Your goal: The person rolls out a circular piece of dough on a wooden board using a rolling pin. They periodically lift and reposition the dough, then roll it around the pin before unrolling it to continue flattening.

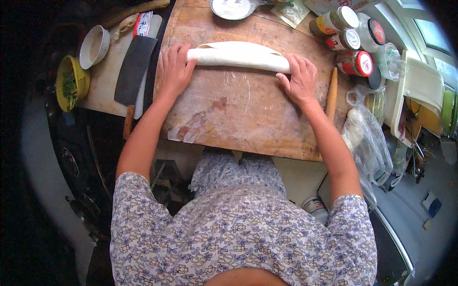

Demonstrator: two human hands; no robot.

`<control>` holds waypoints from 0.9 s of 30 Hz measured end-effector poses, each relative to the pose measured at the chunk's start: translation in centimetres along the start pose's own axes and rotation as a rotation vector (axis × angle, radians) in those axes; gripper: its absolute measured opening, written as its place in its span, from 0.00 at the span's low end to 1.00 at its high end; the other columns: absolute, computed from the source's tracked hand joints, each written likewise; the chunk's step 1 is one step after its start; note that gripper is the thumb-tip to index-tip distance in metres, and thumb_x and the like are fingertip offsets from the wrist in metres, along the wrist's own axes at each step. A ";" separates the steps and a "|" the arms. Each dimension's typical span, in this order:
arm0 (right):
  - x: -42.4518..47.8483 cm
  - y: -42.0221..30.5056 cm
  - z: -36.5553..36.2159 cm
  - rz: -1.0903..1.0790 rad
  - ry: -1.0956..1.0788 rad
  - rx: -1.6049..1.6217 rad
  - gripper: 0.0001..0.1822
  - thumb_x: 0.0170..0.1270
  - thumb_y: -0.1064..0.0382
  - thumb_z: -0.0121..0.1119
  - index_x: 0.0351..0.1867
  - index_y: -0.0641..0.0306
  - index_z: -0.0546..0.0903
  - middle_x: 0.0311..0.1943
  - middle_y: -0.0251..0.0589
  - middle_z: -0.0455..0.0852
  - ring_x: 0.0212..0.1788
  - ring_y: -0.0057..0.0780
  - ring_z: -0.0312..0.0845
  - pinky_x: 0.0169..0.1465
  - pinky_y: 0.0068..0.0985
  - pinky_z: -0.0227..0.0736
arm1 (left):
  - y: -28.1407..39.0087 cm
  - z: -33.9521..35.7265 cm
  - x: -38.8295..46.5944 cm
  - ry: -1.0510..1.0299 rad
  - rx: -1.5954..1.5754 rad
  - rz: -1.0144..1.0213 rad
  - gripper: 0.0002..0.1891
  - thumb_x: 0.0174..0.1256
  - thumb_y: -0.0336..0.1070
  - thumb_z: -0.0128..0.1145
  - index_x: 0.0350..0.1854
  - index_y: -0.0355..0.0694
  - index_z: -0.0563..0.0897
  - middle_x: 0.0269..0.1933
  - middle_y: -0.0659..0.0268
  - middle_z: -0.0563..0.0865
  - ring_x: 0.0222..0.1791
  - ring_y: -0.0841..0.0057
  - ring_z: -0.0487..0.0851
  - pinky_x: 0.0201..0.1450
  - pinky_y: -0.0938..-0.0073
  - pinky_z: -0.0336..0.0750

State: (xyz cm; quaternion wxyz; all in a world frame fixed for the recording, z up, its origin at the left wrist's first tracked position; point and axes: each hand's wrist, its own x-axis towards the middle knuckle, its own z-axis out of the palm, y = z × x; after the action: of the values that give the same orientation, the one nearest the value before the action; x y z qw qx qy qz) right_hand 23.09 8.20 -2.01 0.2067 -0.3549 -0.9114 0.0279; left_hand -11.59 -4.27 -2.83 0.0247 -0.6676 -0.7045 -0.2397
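Observation:
A long roll of white dough (238, 59) lies crosswise on the floured wooden board (229, 118). Its upper layer shows a loose, folded edge along the far side. My left hand (175, 68) holds the left end, fingers over the far side and thumb on the near side. At the other end, my right hand (300, 77) grips the dough in the same way. Whether a pin is inside the roll cannot be seen. Flour streaks and a dark stain mark the board in front of the roll.
A cleaver (136, 68) lies left of the board, near a white bowl (94, 47) and a yellow basket (73, 84) of greens. Beyond the dough is a bowl of flour (232, 7). Several jars (354, 63), a tapered rolling pin (332, 94) and plastic bags (372, 143) line the right.

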 end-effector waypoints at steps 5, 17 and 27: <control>3.1 1.2 0.2 0.018 -0.069 -0.019 0.34 0.53 0.34 0.64 0.52 0.57 0.76 0.43 0.41 0.78 0.47 0.43 0.72 0.49 0.39 0.66 | -1.7 0.4 3.3 -0.089 0.015 -0.042 0.19 0.69 0.47 0.53 0.54 0.40 0.76 0.51 0.54 0.78 0.53 0.54 0.74 0.57 0.57 0.67; 3.5 2.1 -3.3 -0.121 -0.296 0.112 0.29 0.50 0.41 0.72 0.44 0.59 0.78 0.36 0.43 0.79 0.39 0.43 0.80 0.40 0.36 0.75 | 0.3 -3.3 4.2 -0.359 -0.069 0.023 0.34 0.45 0.65 0.70 0.43 0.39 0.79 0.40 0.58 0.81 0.43 0.58 0.81 0.46 0.62 0.76; 5.8 1.4 -15.9 0.207 -0.954 0.441 0.33 0.48 0.40 0.74 0.43 0.68 0.80 0.32 0.42 0.82 0.37 0.32 0.79 0.44 0.31 0.73 | 5.4 -11.5 6.2 -0.657 -0.301 0.096 0.30 0.48 0.64 0.70 0.34 0.36 0.83 0.29 0.52 0.85 0.32 0.56 0.85 0.38 0.60 0.78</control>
State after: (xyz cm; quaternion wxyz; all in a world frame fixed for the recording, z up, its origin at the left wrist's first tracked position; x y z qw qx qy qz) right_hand 26.44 11.50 14.31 -0.1646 -0.3388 -0.8368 0.3972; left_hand -10.41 -2.84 11.18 -0.2901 -0.7374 -0.5996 -0.1121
